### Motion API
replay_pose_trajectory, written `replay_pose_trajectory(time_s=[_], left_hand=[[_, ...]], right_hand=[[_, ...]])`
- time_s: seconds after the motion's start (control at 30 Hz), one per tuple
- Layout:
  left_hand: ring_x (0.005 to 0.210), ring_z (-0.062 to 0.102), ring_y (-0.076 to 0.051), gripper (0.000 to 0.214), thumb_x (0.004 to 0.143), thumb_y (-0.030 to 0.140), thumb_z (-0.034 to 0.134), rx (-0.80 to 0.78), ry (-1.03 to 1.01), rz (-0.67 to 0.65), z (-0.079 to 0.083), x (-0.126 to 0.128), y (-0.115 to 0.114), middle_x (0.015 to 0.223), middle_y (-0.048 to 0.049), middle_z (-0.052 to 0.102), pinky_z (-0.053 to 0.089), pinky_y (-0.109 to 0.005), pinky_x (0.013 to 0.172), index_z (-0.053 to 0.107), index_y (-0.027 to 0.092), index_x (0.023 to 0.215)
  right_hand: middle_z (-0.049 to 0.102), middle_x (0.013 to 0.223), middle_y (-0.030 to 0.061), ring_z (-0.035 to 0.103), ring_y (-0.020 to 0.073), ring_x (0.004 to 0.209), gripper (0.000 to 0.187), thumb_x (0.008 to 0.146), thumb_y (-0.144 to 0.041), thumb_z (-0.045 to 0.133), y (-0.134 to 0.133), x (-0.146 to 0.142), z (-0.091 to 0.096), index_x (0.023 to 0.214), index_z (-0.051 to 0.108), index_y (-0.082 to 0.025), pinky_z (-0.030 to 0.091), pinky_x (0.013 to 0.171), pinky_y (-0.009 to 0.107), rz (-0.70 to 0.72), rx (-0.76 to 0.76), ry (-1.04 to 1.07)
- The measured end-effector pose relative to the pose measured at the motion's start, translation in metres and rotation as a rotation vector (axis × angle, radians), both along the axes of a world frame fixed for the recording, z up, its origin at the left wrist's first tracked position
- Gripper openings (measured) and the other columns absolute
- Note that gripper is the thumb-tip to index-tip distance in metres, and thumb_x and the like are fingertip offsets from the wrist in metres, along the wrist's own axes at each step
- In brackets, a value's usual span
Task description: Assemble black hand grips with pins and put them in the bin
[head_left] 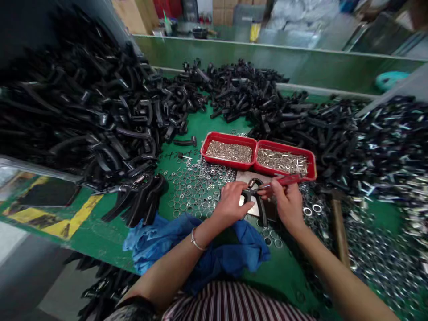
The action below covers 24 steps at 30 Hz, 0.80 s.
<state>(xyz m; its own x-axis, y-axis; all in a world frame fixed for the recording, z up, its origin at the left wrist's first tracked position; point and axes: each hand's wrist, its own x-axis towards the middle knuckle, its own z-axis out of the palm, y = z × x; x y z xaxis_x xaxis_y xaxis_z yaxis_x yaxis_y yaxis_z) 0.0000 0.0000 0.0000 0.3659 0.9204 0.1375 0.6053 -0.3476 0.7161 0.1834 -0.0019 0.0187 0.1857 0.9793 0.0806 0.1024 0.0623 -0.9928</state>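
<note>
Black handle part (264, 213) lies over metal plate (243, 176) on green desk (200, 121), just below red trays (256, 154). Left grip (232, 200) closed around part's near-left end. Right grip (288, 203) holds red-handled tool (289, 179), shaft reaching part's upper end. Loose rings (207, 177) left of plate; hammer (339, 229) right; blue cloth (157, 243) below left forearm.

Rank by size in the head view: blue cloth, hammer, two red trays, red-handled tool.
Blue cloth
Left red tray and right red tray, about alike
Hammer
Red-handled tool, partly covered by right hand
</note>
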Motion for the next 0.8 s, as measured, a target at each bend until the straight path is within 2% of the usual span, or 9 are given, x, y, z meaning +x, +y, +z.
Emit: replay_pose_trajectory(time_s=[0.3,0.43,0.53,0.7,0.77,0.8], left_hand=[[0.120,0.050,-0.027,0.048,0.078,0.028,0.076,0.031,-0.053,0.017,0.001,-0.001,0.000,0.128,-0.0081,0.060,0.037,-0.044,0.104,0.055,0.020,0.121],[0.119,0.050,-0.028,0.049,0.078,0.028,0.077,0.013,-0.045,0.019,0.000,-0.001,0.001,0.128,-0.0076,0.060,0.037,-0.045,0.103,0.055,0.021,0.121],[0.119,0.050,-0.028,0.050,0.077,0.029,0.077,-0.006,-0.034,0.017,0.001,-0.001,0.002,0.128,-0.0071,0.060,0.038,-0.045,0.103,0.055,0.021,0.121],[0.119,0.050,-0.028,0.049,0.079,0.030,0.076,-0.010,-0.029,0.007,0.002,-0.001,0.002,0.127,-0.0080,0.060,0.038,-0.045,0.102,0.054,0.020,0.121],[0.120,0.050,-0.028,0.048,0.079,0.030,0.075,0.001,-0.023,0.007,0.003,0.000,0.001,0.127,-0.0087,0.059,0.038,-0.045,0.102,0.054,0.020,0.121],[0.120,0.050,-0.028,0.048,0.079,0.030,0.075,0.008,-0.018,0.008,0.003,0.000,0.000,0.128,-0.0090,0.059,0.038,-0.045,0.102,0.054,0.019,0.121]], right_hand=[[0.074,0.087,0.0044,0.072,0.0237,0.065,0.020,0.093,-0.044,0.060,0.002,0.000,-0.002,0.100,0.053,-0.026,0.060,0.056,0.039,0.023,-0.056,0.026],[0.074,0.087,0.0053,0.072,0.0241,0.066,0.020,0.094,-0.045,0.058,0.001,0.000,-0.001,0.100,0.052,-0.026,0.060,0.058,0.039,0.019,-0.072,-0.044],[0.073,0.086,0.0061,0.071,0.0245,0.066,0.021,0.096,-0.046,0.055,-0.001,0.000,0.002,0.103,0.050,-0.026,0.059,0.061,0.040,0.029,-0.073,-0.182],[0.070,0.089,0.0117,0.070,0.0292,0.077,0.027,0.094,-0.049,0.052,0.004,-0.003,0.015,0.097,0.056,-0.023,0.054,0.069,0.042,0.139,0.009,-0.727],[0.068,0.077,0.0087,0.067,0.0268,0.066,0.029,0.093,-0.051,0.053,0.015,-0.005,0.023,0.095,0.055,-0.022,0.052,0.063,0.040,0.174,-0.001,-0.772],[0.064,0.068,0.0047,0.063,0.0237,0.057,0.029,0.092,-0.052,0.055,0.022,-0.006,0.028,0.094,0.053,-0.023,0.050,0.057,0.037,0.217,-0.041,-0.697]])
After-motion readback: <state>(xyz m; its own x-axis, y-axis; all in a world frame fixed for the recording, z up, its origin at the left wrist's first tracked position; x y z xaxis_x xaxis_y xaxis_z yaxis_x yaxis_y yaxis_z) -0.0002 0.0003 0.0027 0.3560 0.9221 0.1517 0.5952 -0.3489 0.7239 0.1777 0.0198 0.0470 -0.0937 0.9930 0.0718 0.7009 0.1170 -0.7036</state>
